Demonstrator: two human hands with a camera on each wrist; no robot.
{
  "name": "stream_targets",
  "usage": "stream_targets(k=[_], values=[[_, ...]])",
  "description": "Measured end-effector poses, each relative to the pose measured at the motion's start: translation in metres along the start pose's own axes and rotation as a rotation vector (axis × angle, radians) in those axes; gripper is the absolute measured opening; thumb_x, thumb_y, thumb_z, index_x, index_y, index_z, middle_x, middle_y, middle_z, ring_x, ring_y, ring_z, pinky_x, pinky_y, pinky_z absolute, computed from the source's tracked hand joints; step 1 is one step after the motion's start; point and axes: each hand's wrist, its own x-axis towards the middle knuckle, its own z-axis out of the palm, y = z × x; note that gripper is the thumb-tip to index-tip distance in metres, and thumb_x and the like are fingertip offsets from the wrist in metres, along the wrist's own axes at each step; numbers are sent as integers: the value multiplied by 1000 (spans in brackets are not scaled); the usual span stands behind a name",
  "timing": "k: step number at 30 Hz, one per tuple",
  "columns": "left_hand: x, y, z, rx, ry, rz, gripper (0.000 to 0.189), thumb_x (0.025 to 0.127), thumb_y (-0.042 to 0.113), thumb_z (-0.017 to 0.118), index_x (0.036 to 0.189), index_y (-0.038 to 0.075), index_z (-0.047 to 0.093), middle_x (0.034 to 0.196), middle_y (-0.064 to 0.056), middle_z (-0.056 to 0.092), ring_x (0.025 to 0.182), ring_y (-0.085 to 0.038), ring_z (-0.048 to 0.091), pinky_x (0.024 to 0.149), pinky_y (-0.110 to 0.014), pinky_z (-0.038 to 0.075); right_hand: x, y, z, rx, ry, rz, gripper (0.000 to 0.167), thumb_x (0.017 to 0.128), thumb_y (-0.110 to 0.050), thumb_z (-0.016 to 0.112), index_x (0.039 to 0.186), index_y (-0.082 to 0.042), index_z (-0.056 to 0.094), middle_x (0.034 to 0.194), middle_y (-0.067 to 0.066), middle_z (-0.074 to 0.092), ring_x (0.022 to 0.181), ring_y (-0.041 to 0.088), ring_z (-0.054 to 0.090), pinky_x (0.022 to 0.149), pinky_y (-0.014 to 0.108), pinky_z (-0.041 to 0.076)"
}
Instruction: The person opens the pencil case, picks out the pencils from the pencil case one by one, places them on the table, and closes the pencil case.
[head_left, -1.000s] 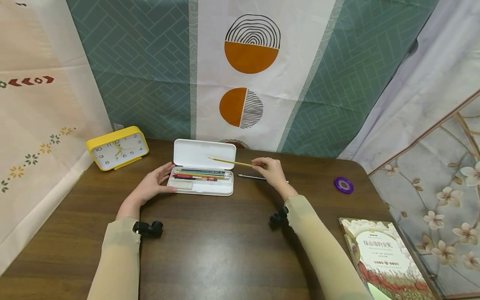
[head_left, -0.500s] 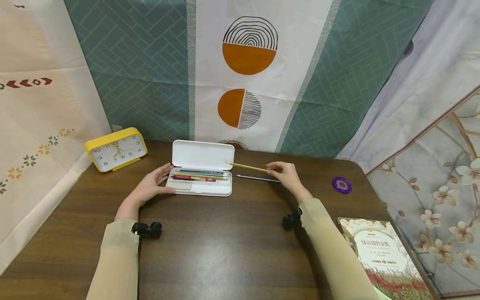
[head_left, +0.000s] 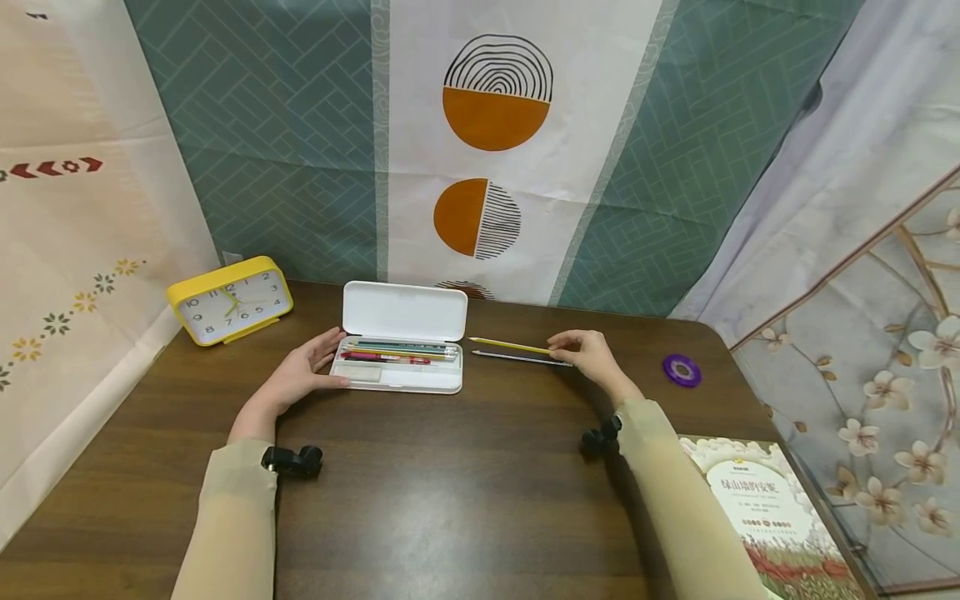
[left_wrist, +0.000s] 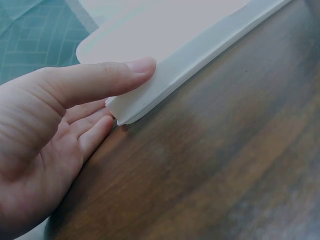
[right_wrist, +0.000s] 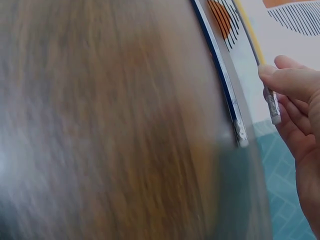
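Presently: one yellow pencil point(head_left: 510, 344), right of the open pencil case point(head_left: 423, 377), tip toward it, long axis running left to right; right hand point(head_left: 590, 354), the nearer, pinching its eraser end; one dark pencil point(head_left: 517, 358), nearly parallel, just in front; left hand point(head_left: 298, 372), holding the case's left end

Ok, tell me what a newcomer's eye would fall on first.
Probably the bright yellow clock, left of the open white pencil case. Then the yellow pencil, pinched by the right hand to the case's right, while the left hand holds the case's left end.
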Motion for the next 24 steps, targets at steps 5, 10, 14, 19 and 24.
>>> stream_targets(k=[5, 10, 14, 19, 24], values=[[0, 1, 0, 4, -1, -5, 105, 80, 18, 82, 156, 2, 12, 161, -20, 22, 148, -38, 22, 120, -52, 23, -4, 5, -8, -12, -41, 8, 22, 86, -5, 74, 106, 4, 72, 93, 16, 75, 79, 14, 69, 65, 18, 57], [-1, 2, 0, -2, -8, -7, 105, 81, 17, 81, 157, 3, 10, 161, -21, 21, 148, -39, 21, 120, -53, 23, -6, 10, -11, -44, -72, 12, 22, 84, -8, 76, 104, 1, 74, 93, 13, 75, 82, 14, 68, 71, 18, 55], [0, 2, 0, -12, -11, -3, 104, 81, 15, 81, 157, 3, 10, 161, -21, 21, 148, -39, 21, 120, -52, 24, -7, 12, -11, -50, -95, 20, 20, 84, -7, 76, 103, 0, 75, 92, 12, 75, 82, 15, 68, 72, 19, 55], [0, 1, -1, -12, -13, 2, 104, 81, 14, 80, 157, 4, 10, 161, -21, 21, 148, -38, 22, 120, -52, 24, -6, 12, -9, -58, -110, 29, 18, 84, -6, 75, 102, -1, 75, 90, 11, 75, 80, 15, 68, 70, 18, 54], [-1, 1, -1, -12, -12, 1, 105, 81, 14, 81, 157, 4, 10, 161, -20, 21, 148, -38, 22, 120, -51, 23, -5, 14, -6, -69, -120, 24, 19, 84, -6, 75, 102, -1, 75, 90, 11, 76, 81, 17, 71, 71, 17, 55]])
